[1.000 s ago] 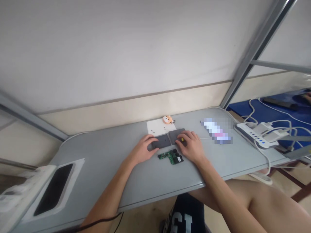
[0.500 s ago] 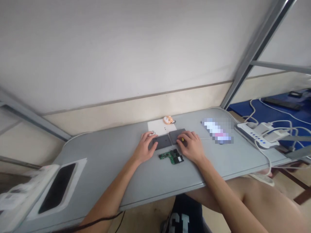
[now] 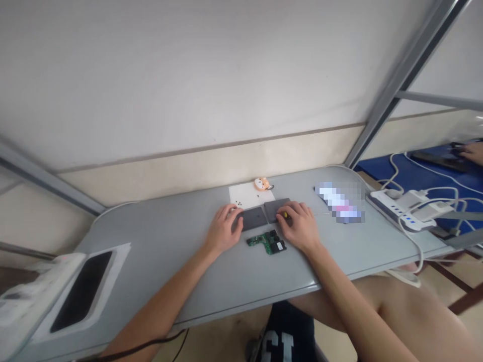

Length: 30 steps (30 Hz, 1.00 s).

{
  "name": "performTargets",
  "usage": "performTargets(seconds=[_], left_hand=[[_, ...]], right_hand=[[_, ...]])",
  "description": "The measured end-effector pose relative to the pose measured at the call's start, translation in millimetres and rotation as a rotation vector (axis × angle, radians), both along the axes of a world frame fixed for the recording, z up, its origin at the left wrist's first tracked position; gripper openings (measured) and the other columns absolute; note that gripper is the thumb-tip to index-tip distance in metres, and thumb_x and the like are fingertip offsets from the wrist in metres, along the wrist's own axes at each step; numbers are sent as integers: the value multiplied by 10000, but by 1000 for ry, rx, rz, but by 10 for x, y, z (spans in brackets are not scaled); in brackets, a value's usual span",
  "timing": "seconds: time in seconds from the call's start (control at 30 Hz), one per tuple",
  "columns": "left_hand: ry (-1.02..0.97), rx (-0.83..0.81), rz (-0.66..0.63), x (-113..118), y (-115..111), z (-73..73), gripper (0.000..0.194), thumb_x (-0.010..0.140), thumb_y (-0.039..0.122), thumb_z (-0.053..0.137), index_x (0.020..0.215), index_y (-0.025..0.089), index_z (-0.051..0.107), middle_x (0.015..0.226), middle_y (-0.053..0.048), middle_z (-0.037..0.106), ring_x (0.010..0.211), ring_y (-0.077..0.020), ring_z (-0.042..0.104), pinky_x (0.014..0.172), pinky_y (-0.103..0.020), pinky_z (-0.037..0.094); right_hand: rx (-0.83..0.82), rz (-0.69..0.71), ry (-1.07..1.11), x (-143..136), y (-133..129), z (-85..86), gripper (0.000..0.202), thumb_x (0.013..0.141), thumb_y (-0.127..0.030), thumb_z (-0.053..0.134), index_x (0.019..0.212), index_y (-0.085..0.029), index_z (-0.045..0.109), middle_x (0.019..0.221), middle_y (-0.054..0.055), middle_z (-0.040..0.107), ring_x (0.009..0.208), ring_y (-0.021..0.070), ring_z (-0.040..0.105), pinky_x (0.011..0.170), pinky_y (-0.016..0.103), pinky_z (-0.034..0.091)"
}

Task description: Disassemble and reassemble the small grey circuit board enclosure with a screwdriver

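Note:
Two flat dark grey case halves lie side by side on the grey table (image 3: 169, 221). My left hand (image 3: 224, 229) curls its fingers and thumb round the left end of the left case half (image 3: 254, 219). Over the right case half (image 3: 272, 210), my right hand (image 3: 300, 225) is closed on a thin tool with a yellow end (image 3: 286, 214). A slim pale rod sticks out to the right beyond that hand, seemingly its shaft. In front of the case halves rests a green circuit board (image 3: 267, 242) with black parts. Behind lies white paper (image 3: 245, 193) with several tiny dark screws (image 3: 239, 203).
An orange and white animal-faced case (image 3: 261, 184) sits on the paper. To the right are a blurred-out phone (image 3: 341, 203) and a power strip (image 3: 403, 213) with white cables. A black-screened device (image 3: 83, 291) lies left. Another person's hand (image 3: 473, 151) rests over the blue table (image 3: 377, 171).
My left hand has shifted slightly left along the case half. The view has turned a little, and another person's hand has come in at the far right. Case halves and circuit board stay in place.

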<state>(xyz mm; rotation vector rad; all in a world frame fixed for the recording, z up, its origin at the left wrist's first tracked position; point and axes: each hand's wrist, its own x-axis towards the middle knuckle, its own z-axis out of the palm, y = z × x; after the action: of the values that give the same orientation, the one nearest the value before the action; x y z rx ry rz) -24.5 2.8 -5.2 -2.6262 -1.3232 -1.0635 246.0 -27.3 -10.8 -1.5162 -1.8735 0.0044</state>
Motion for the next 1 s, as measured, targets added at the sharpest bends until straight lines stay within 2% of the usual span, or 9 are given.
performTargets(seconds=[0.27, 0.43, 0.63, 0.9, 1.0], left_hand=[[-9, -199, -23, -85, -44, 62, 298, 1028, 260, 486, 1316, 263, 563, 1265, -93, 619, 1194, -257, 621, 1039, -445, 540], [39, -247, -27, -117, -92, 70, 310, 1047, 306, 470, 1339, 260, 564, 1282, -101, 622, 1206, -274, 617, 1039, -473, 535], [131, -273, -42, -164, -100, 53, 411, 1024, 401, 551, 1417, 284, 537, 1511, -97, 530, 1361, -319, 543, 1125, -537, 484], [144, -309, -90, -242, -44, 73, 517, 988, 435, 627, 1478, 330, 500, 1558, -90, 474, 1390, -322, 487, 1128, -553, 492], [141, -335, -100, -260, -25, 78, 546, 985, 432, 634, 1500, 337, 479, 1543, -86, 494, 1371, -317, 488, 1122, -555, 494]], right_hand=[[25, -22, 11, 16, 22, -26, 146, 986, -301, 592, 970, -252, 728, 1120, 78, 711, 976, 266, 573, 840, 420, 411], [11, 0, 25, 25, 30, -32, 136, 975, -309, 600, 986, -251, 723, 1130, 70, 712, 971, 255, 581, 847, 416, 425], [3, 4, 32, 22, 28, -24, 137, 970, -301, 601, 990, -251, 726, 1129, 69, 715, 976, 259, 584, 856, 421, 433], [52, -103, 43, 35, 39, -56, 116, 945, -208, 573, 903, -245, 673, 1085, 86, 712, 943, 278, 572, 838, 433, 434], [30, -54, 40, 41, 33, -43, 109, 942, -209, 578, 916, -249, 676, 1102, 76, 716, 944, 272, 573, 842, 430, 438]])
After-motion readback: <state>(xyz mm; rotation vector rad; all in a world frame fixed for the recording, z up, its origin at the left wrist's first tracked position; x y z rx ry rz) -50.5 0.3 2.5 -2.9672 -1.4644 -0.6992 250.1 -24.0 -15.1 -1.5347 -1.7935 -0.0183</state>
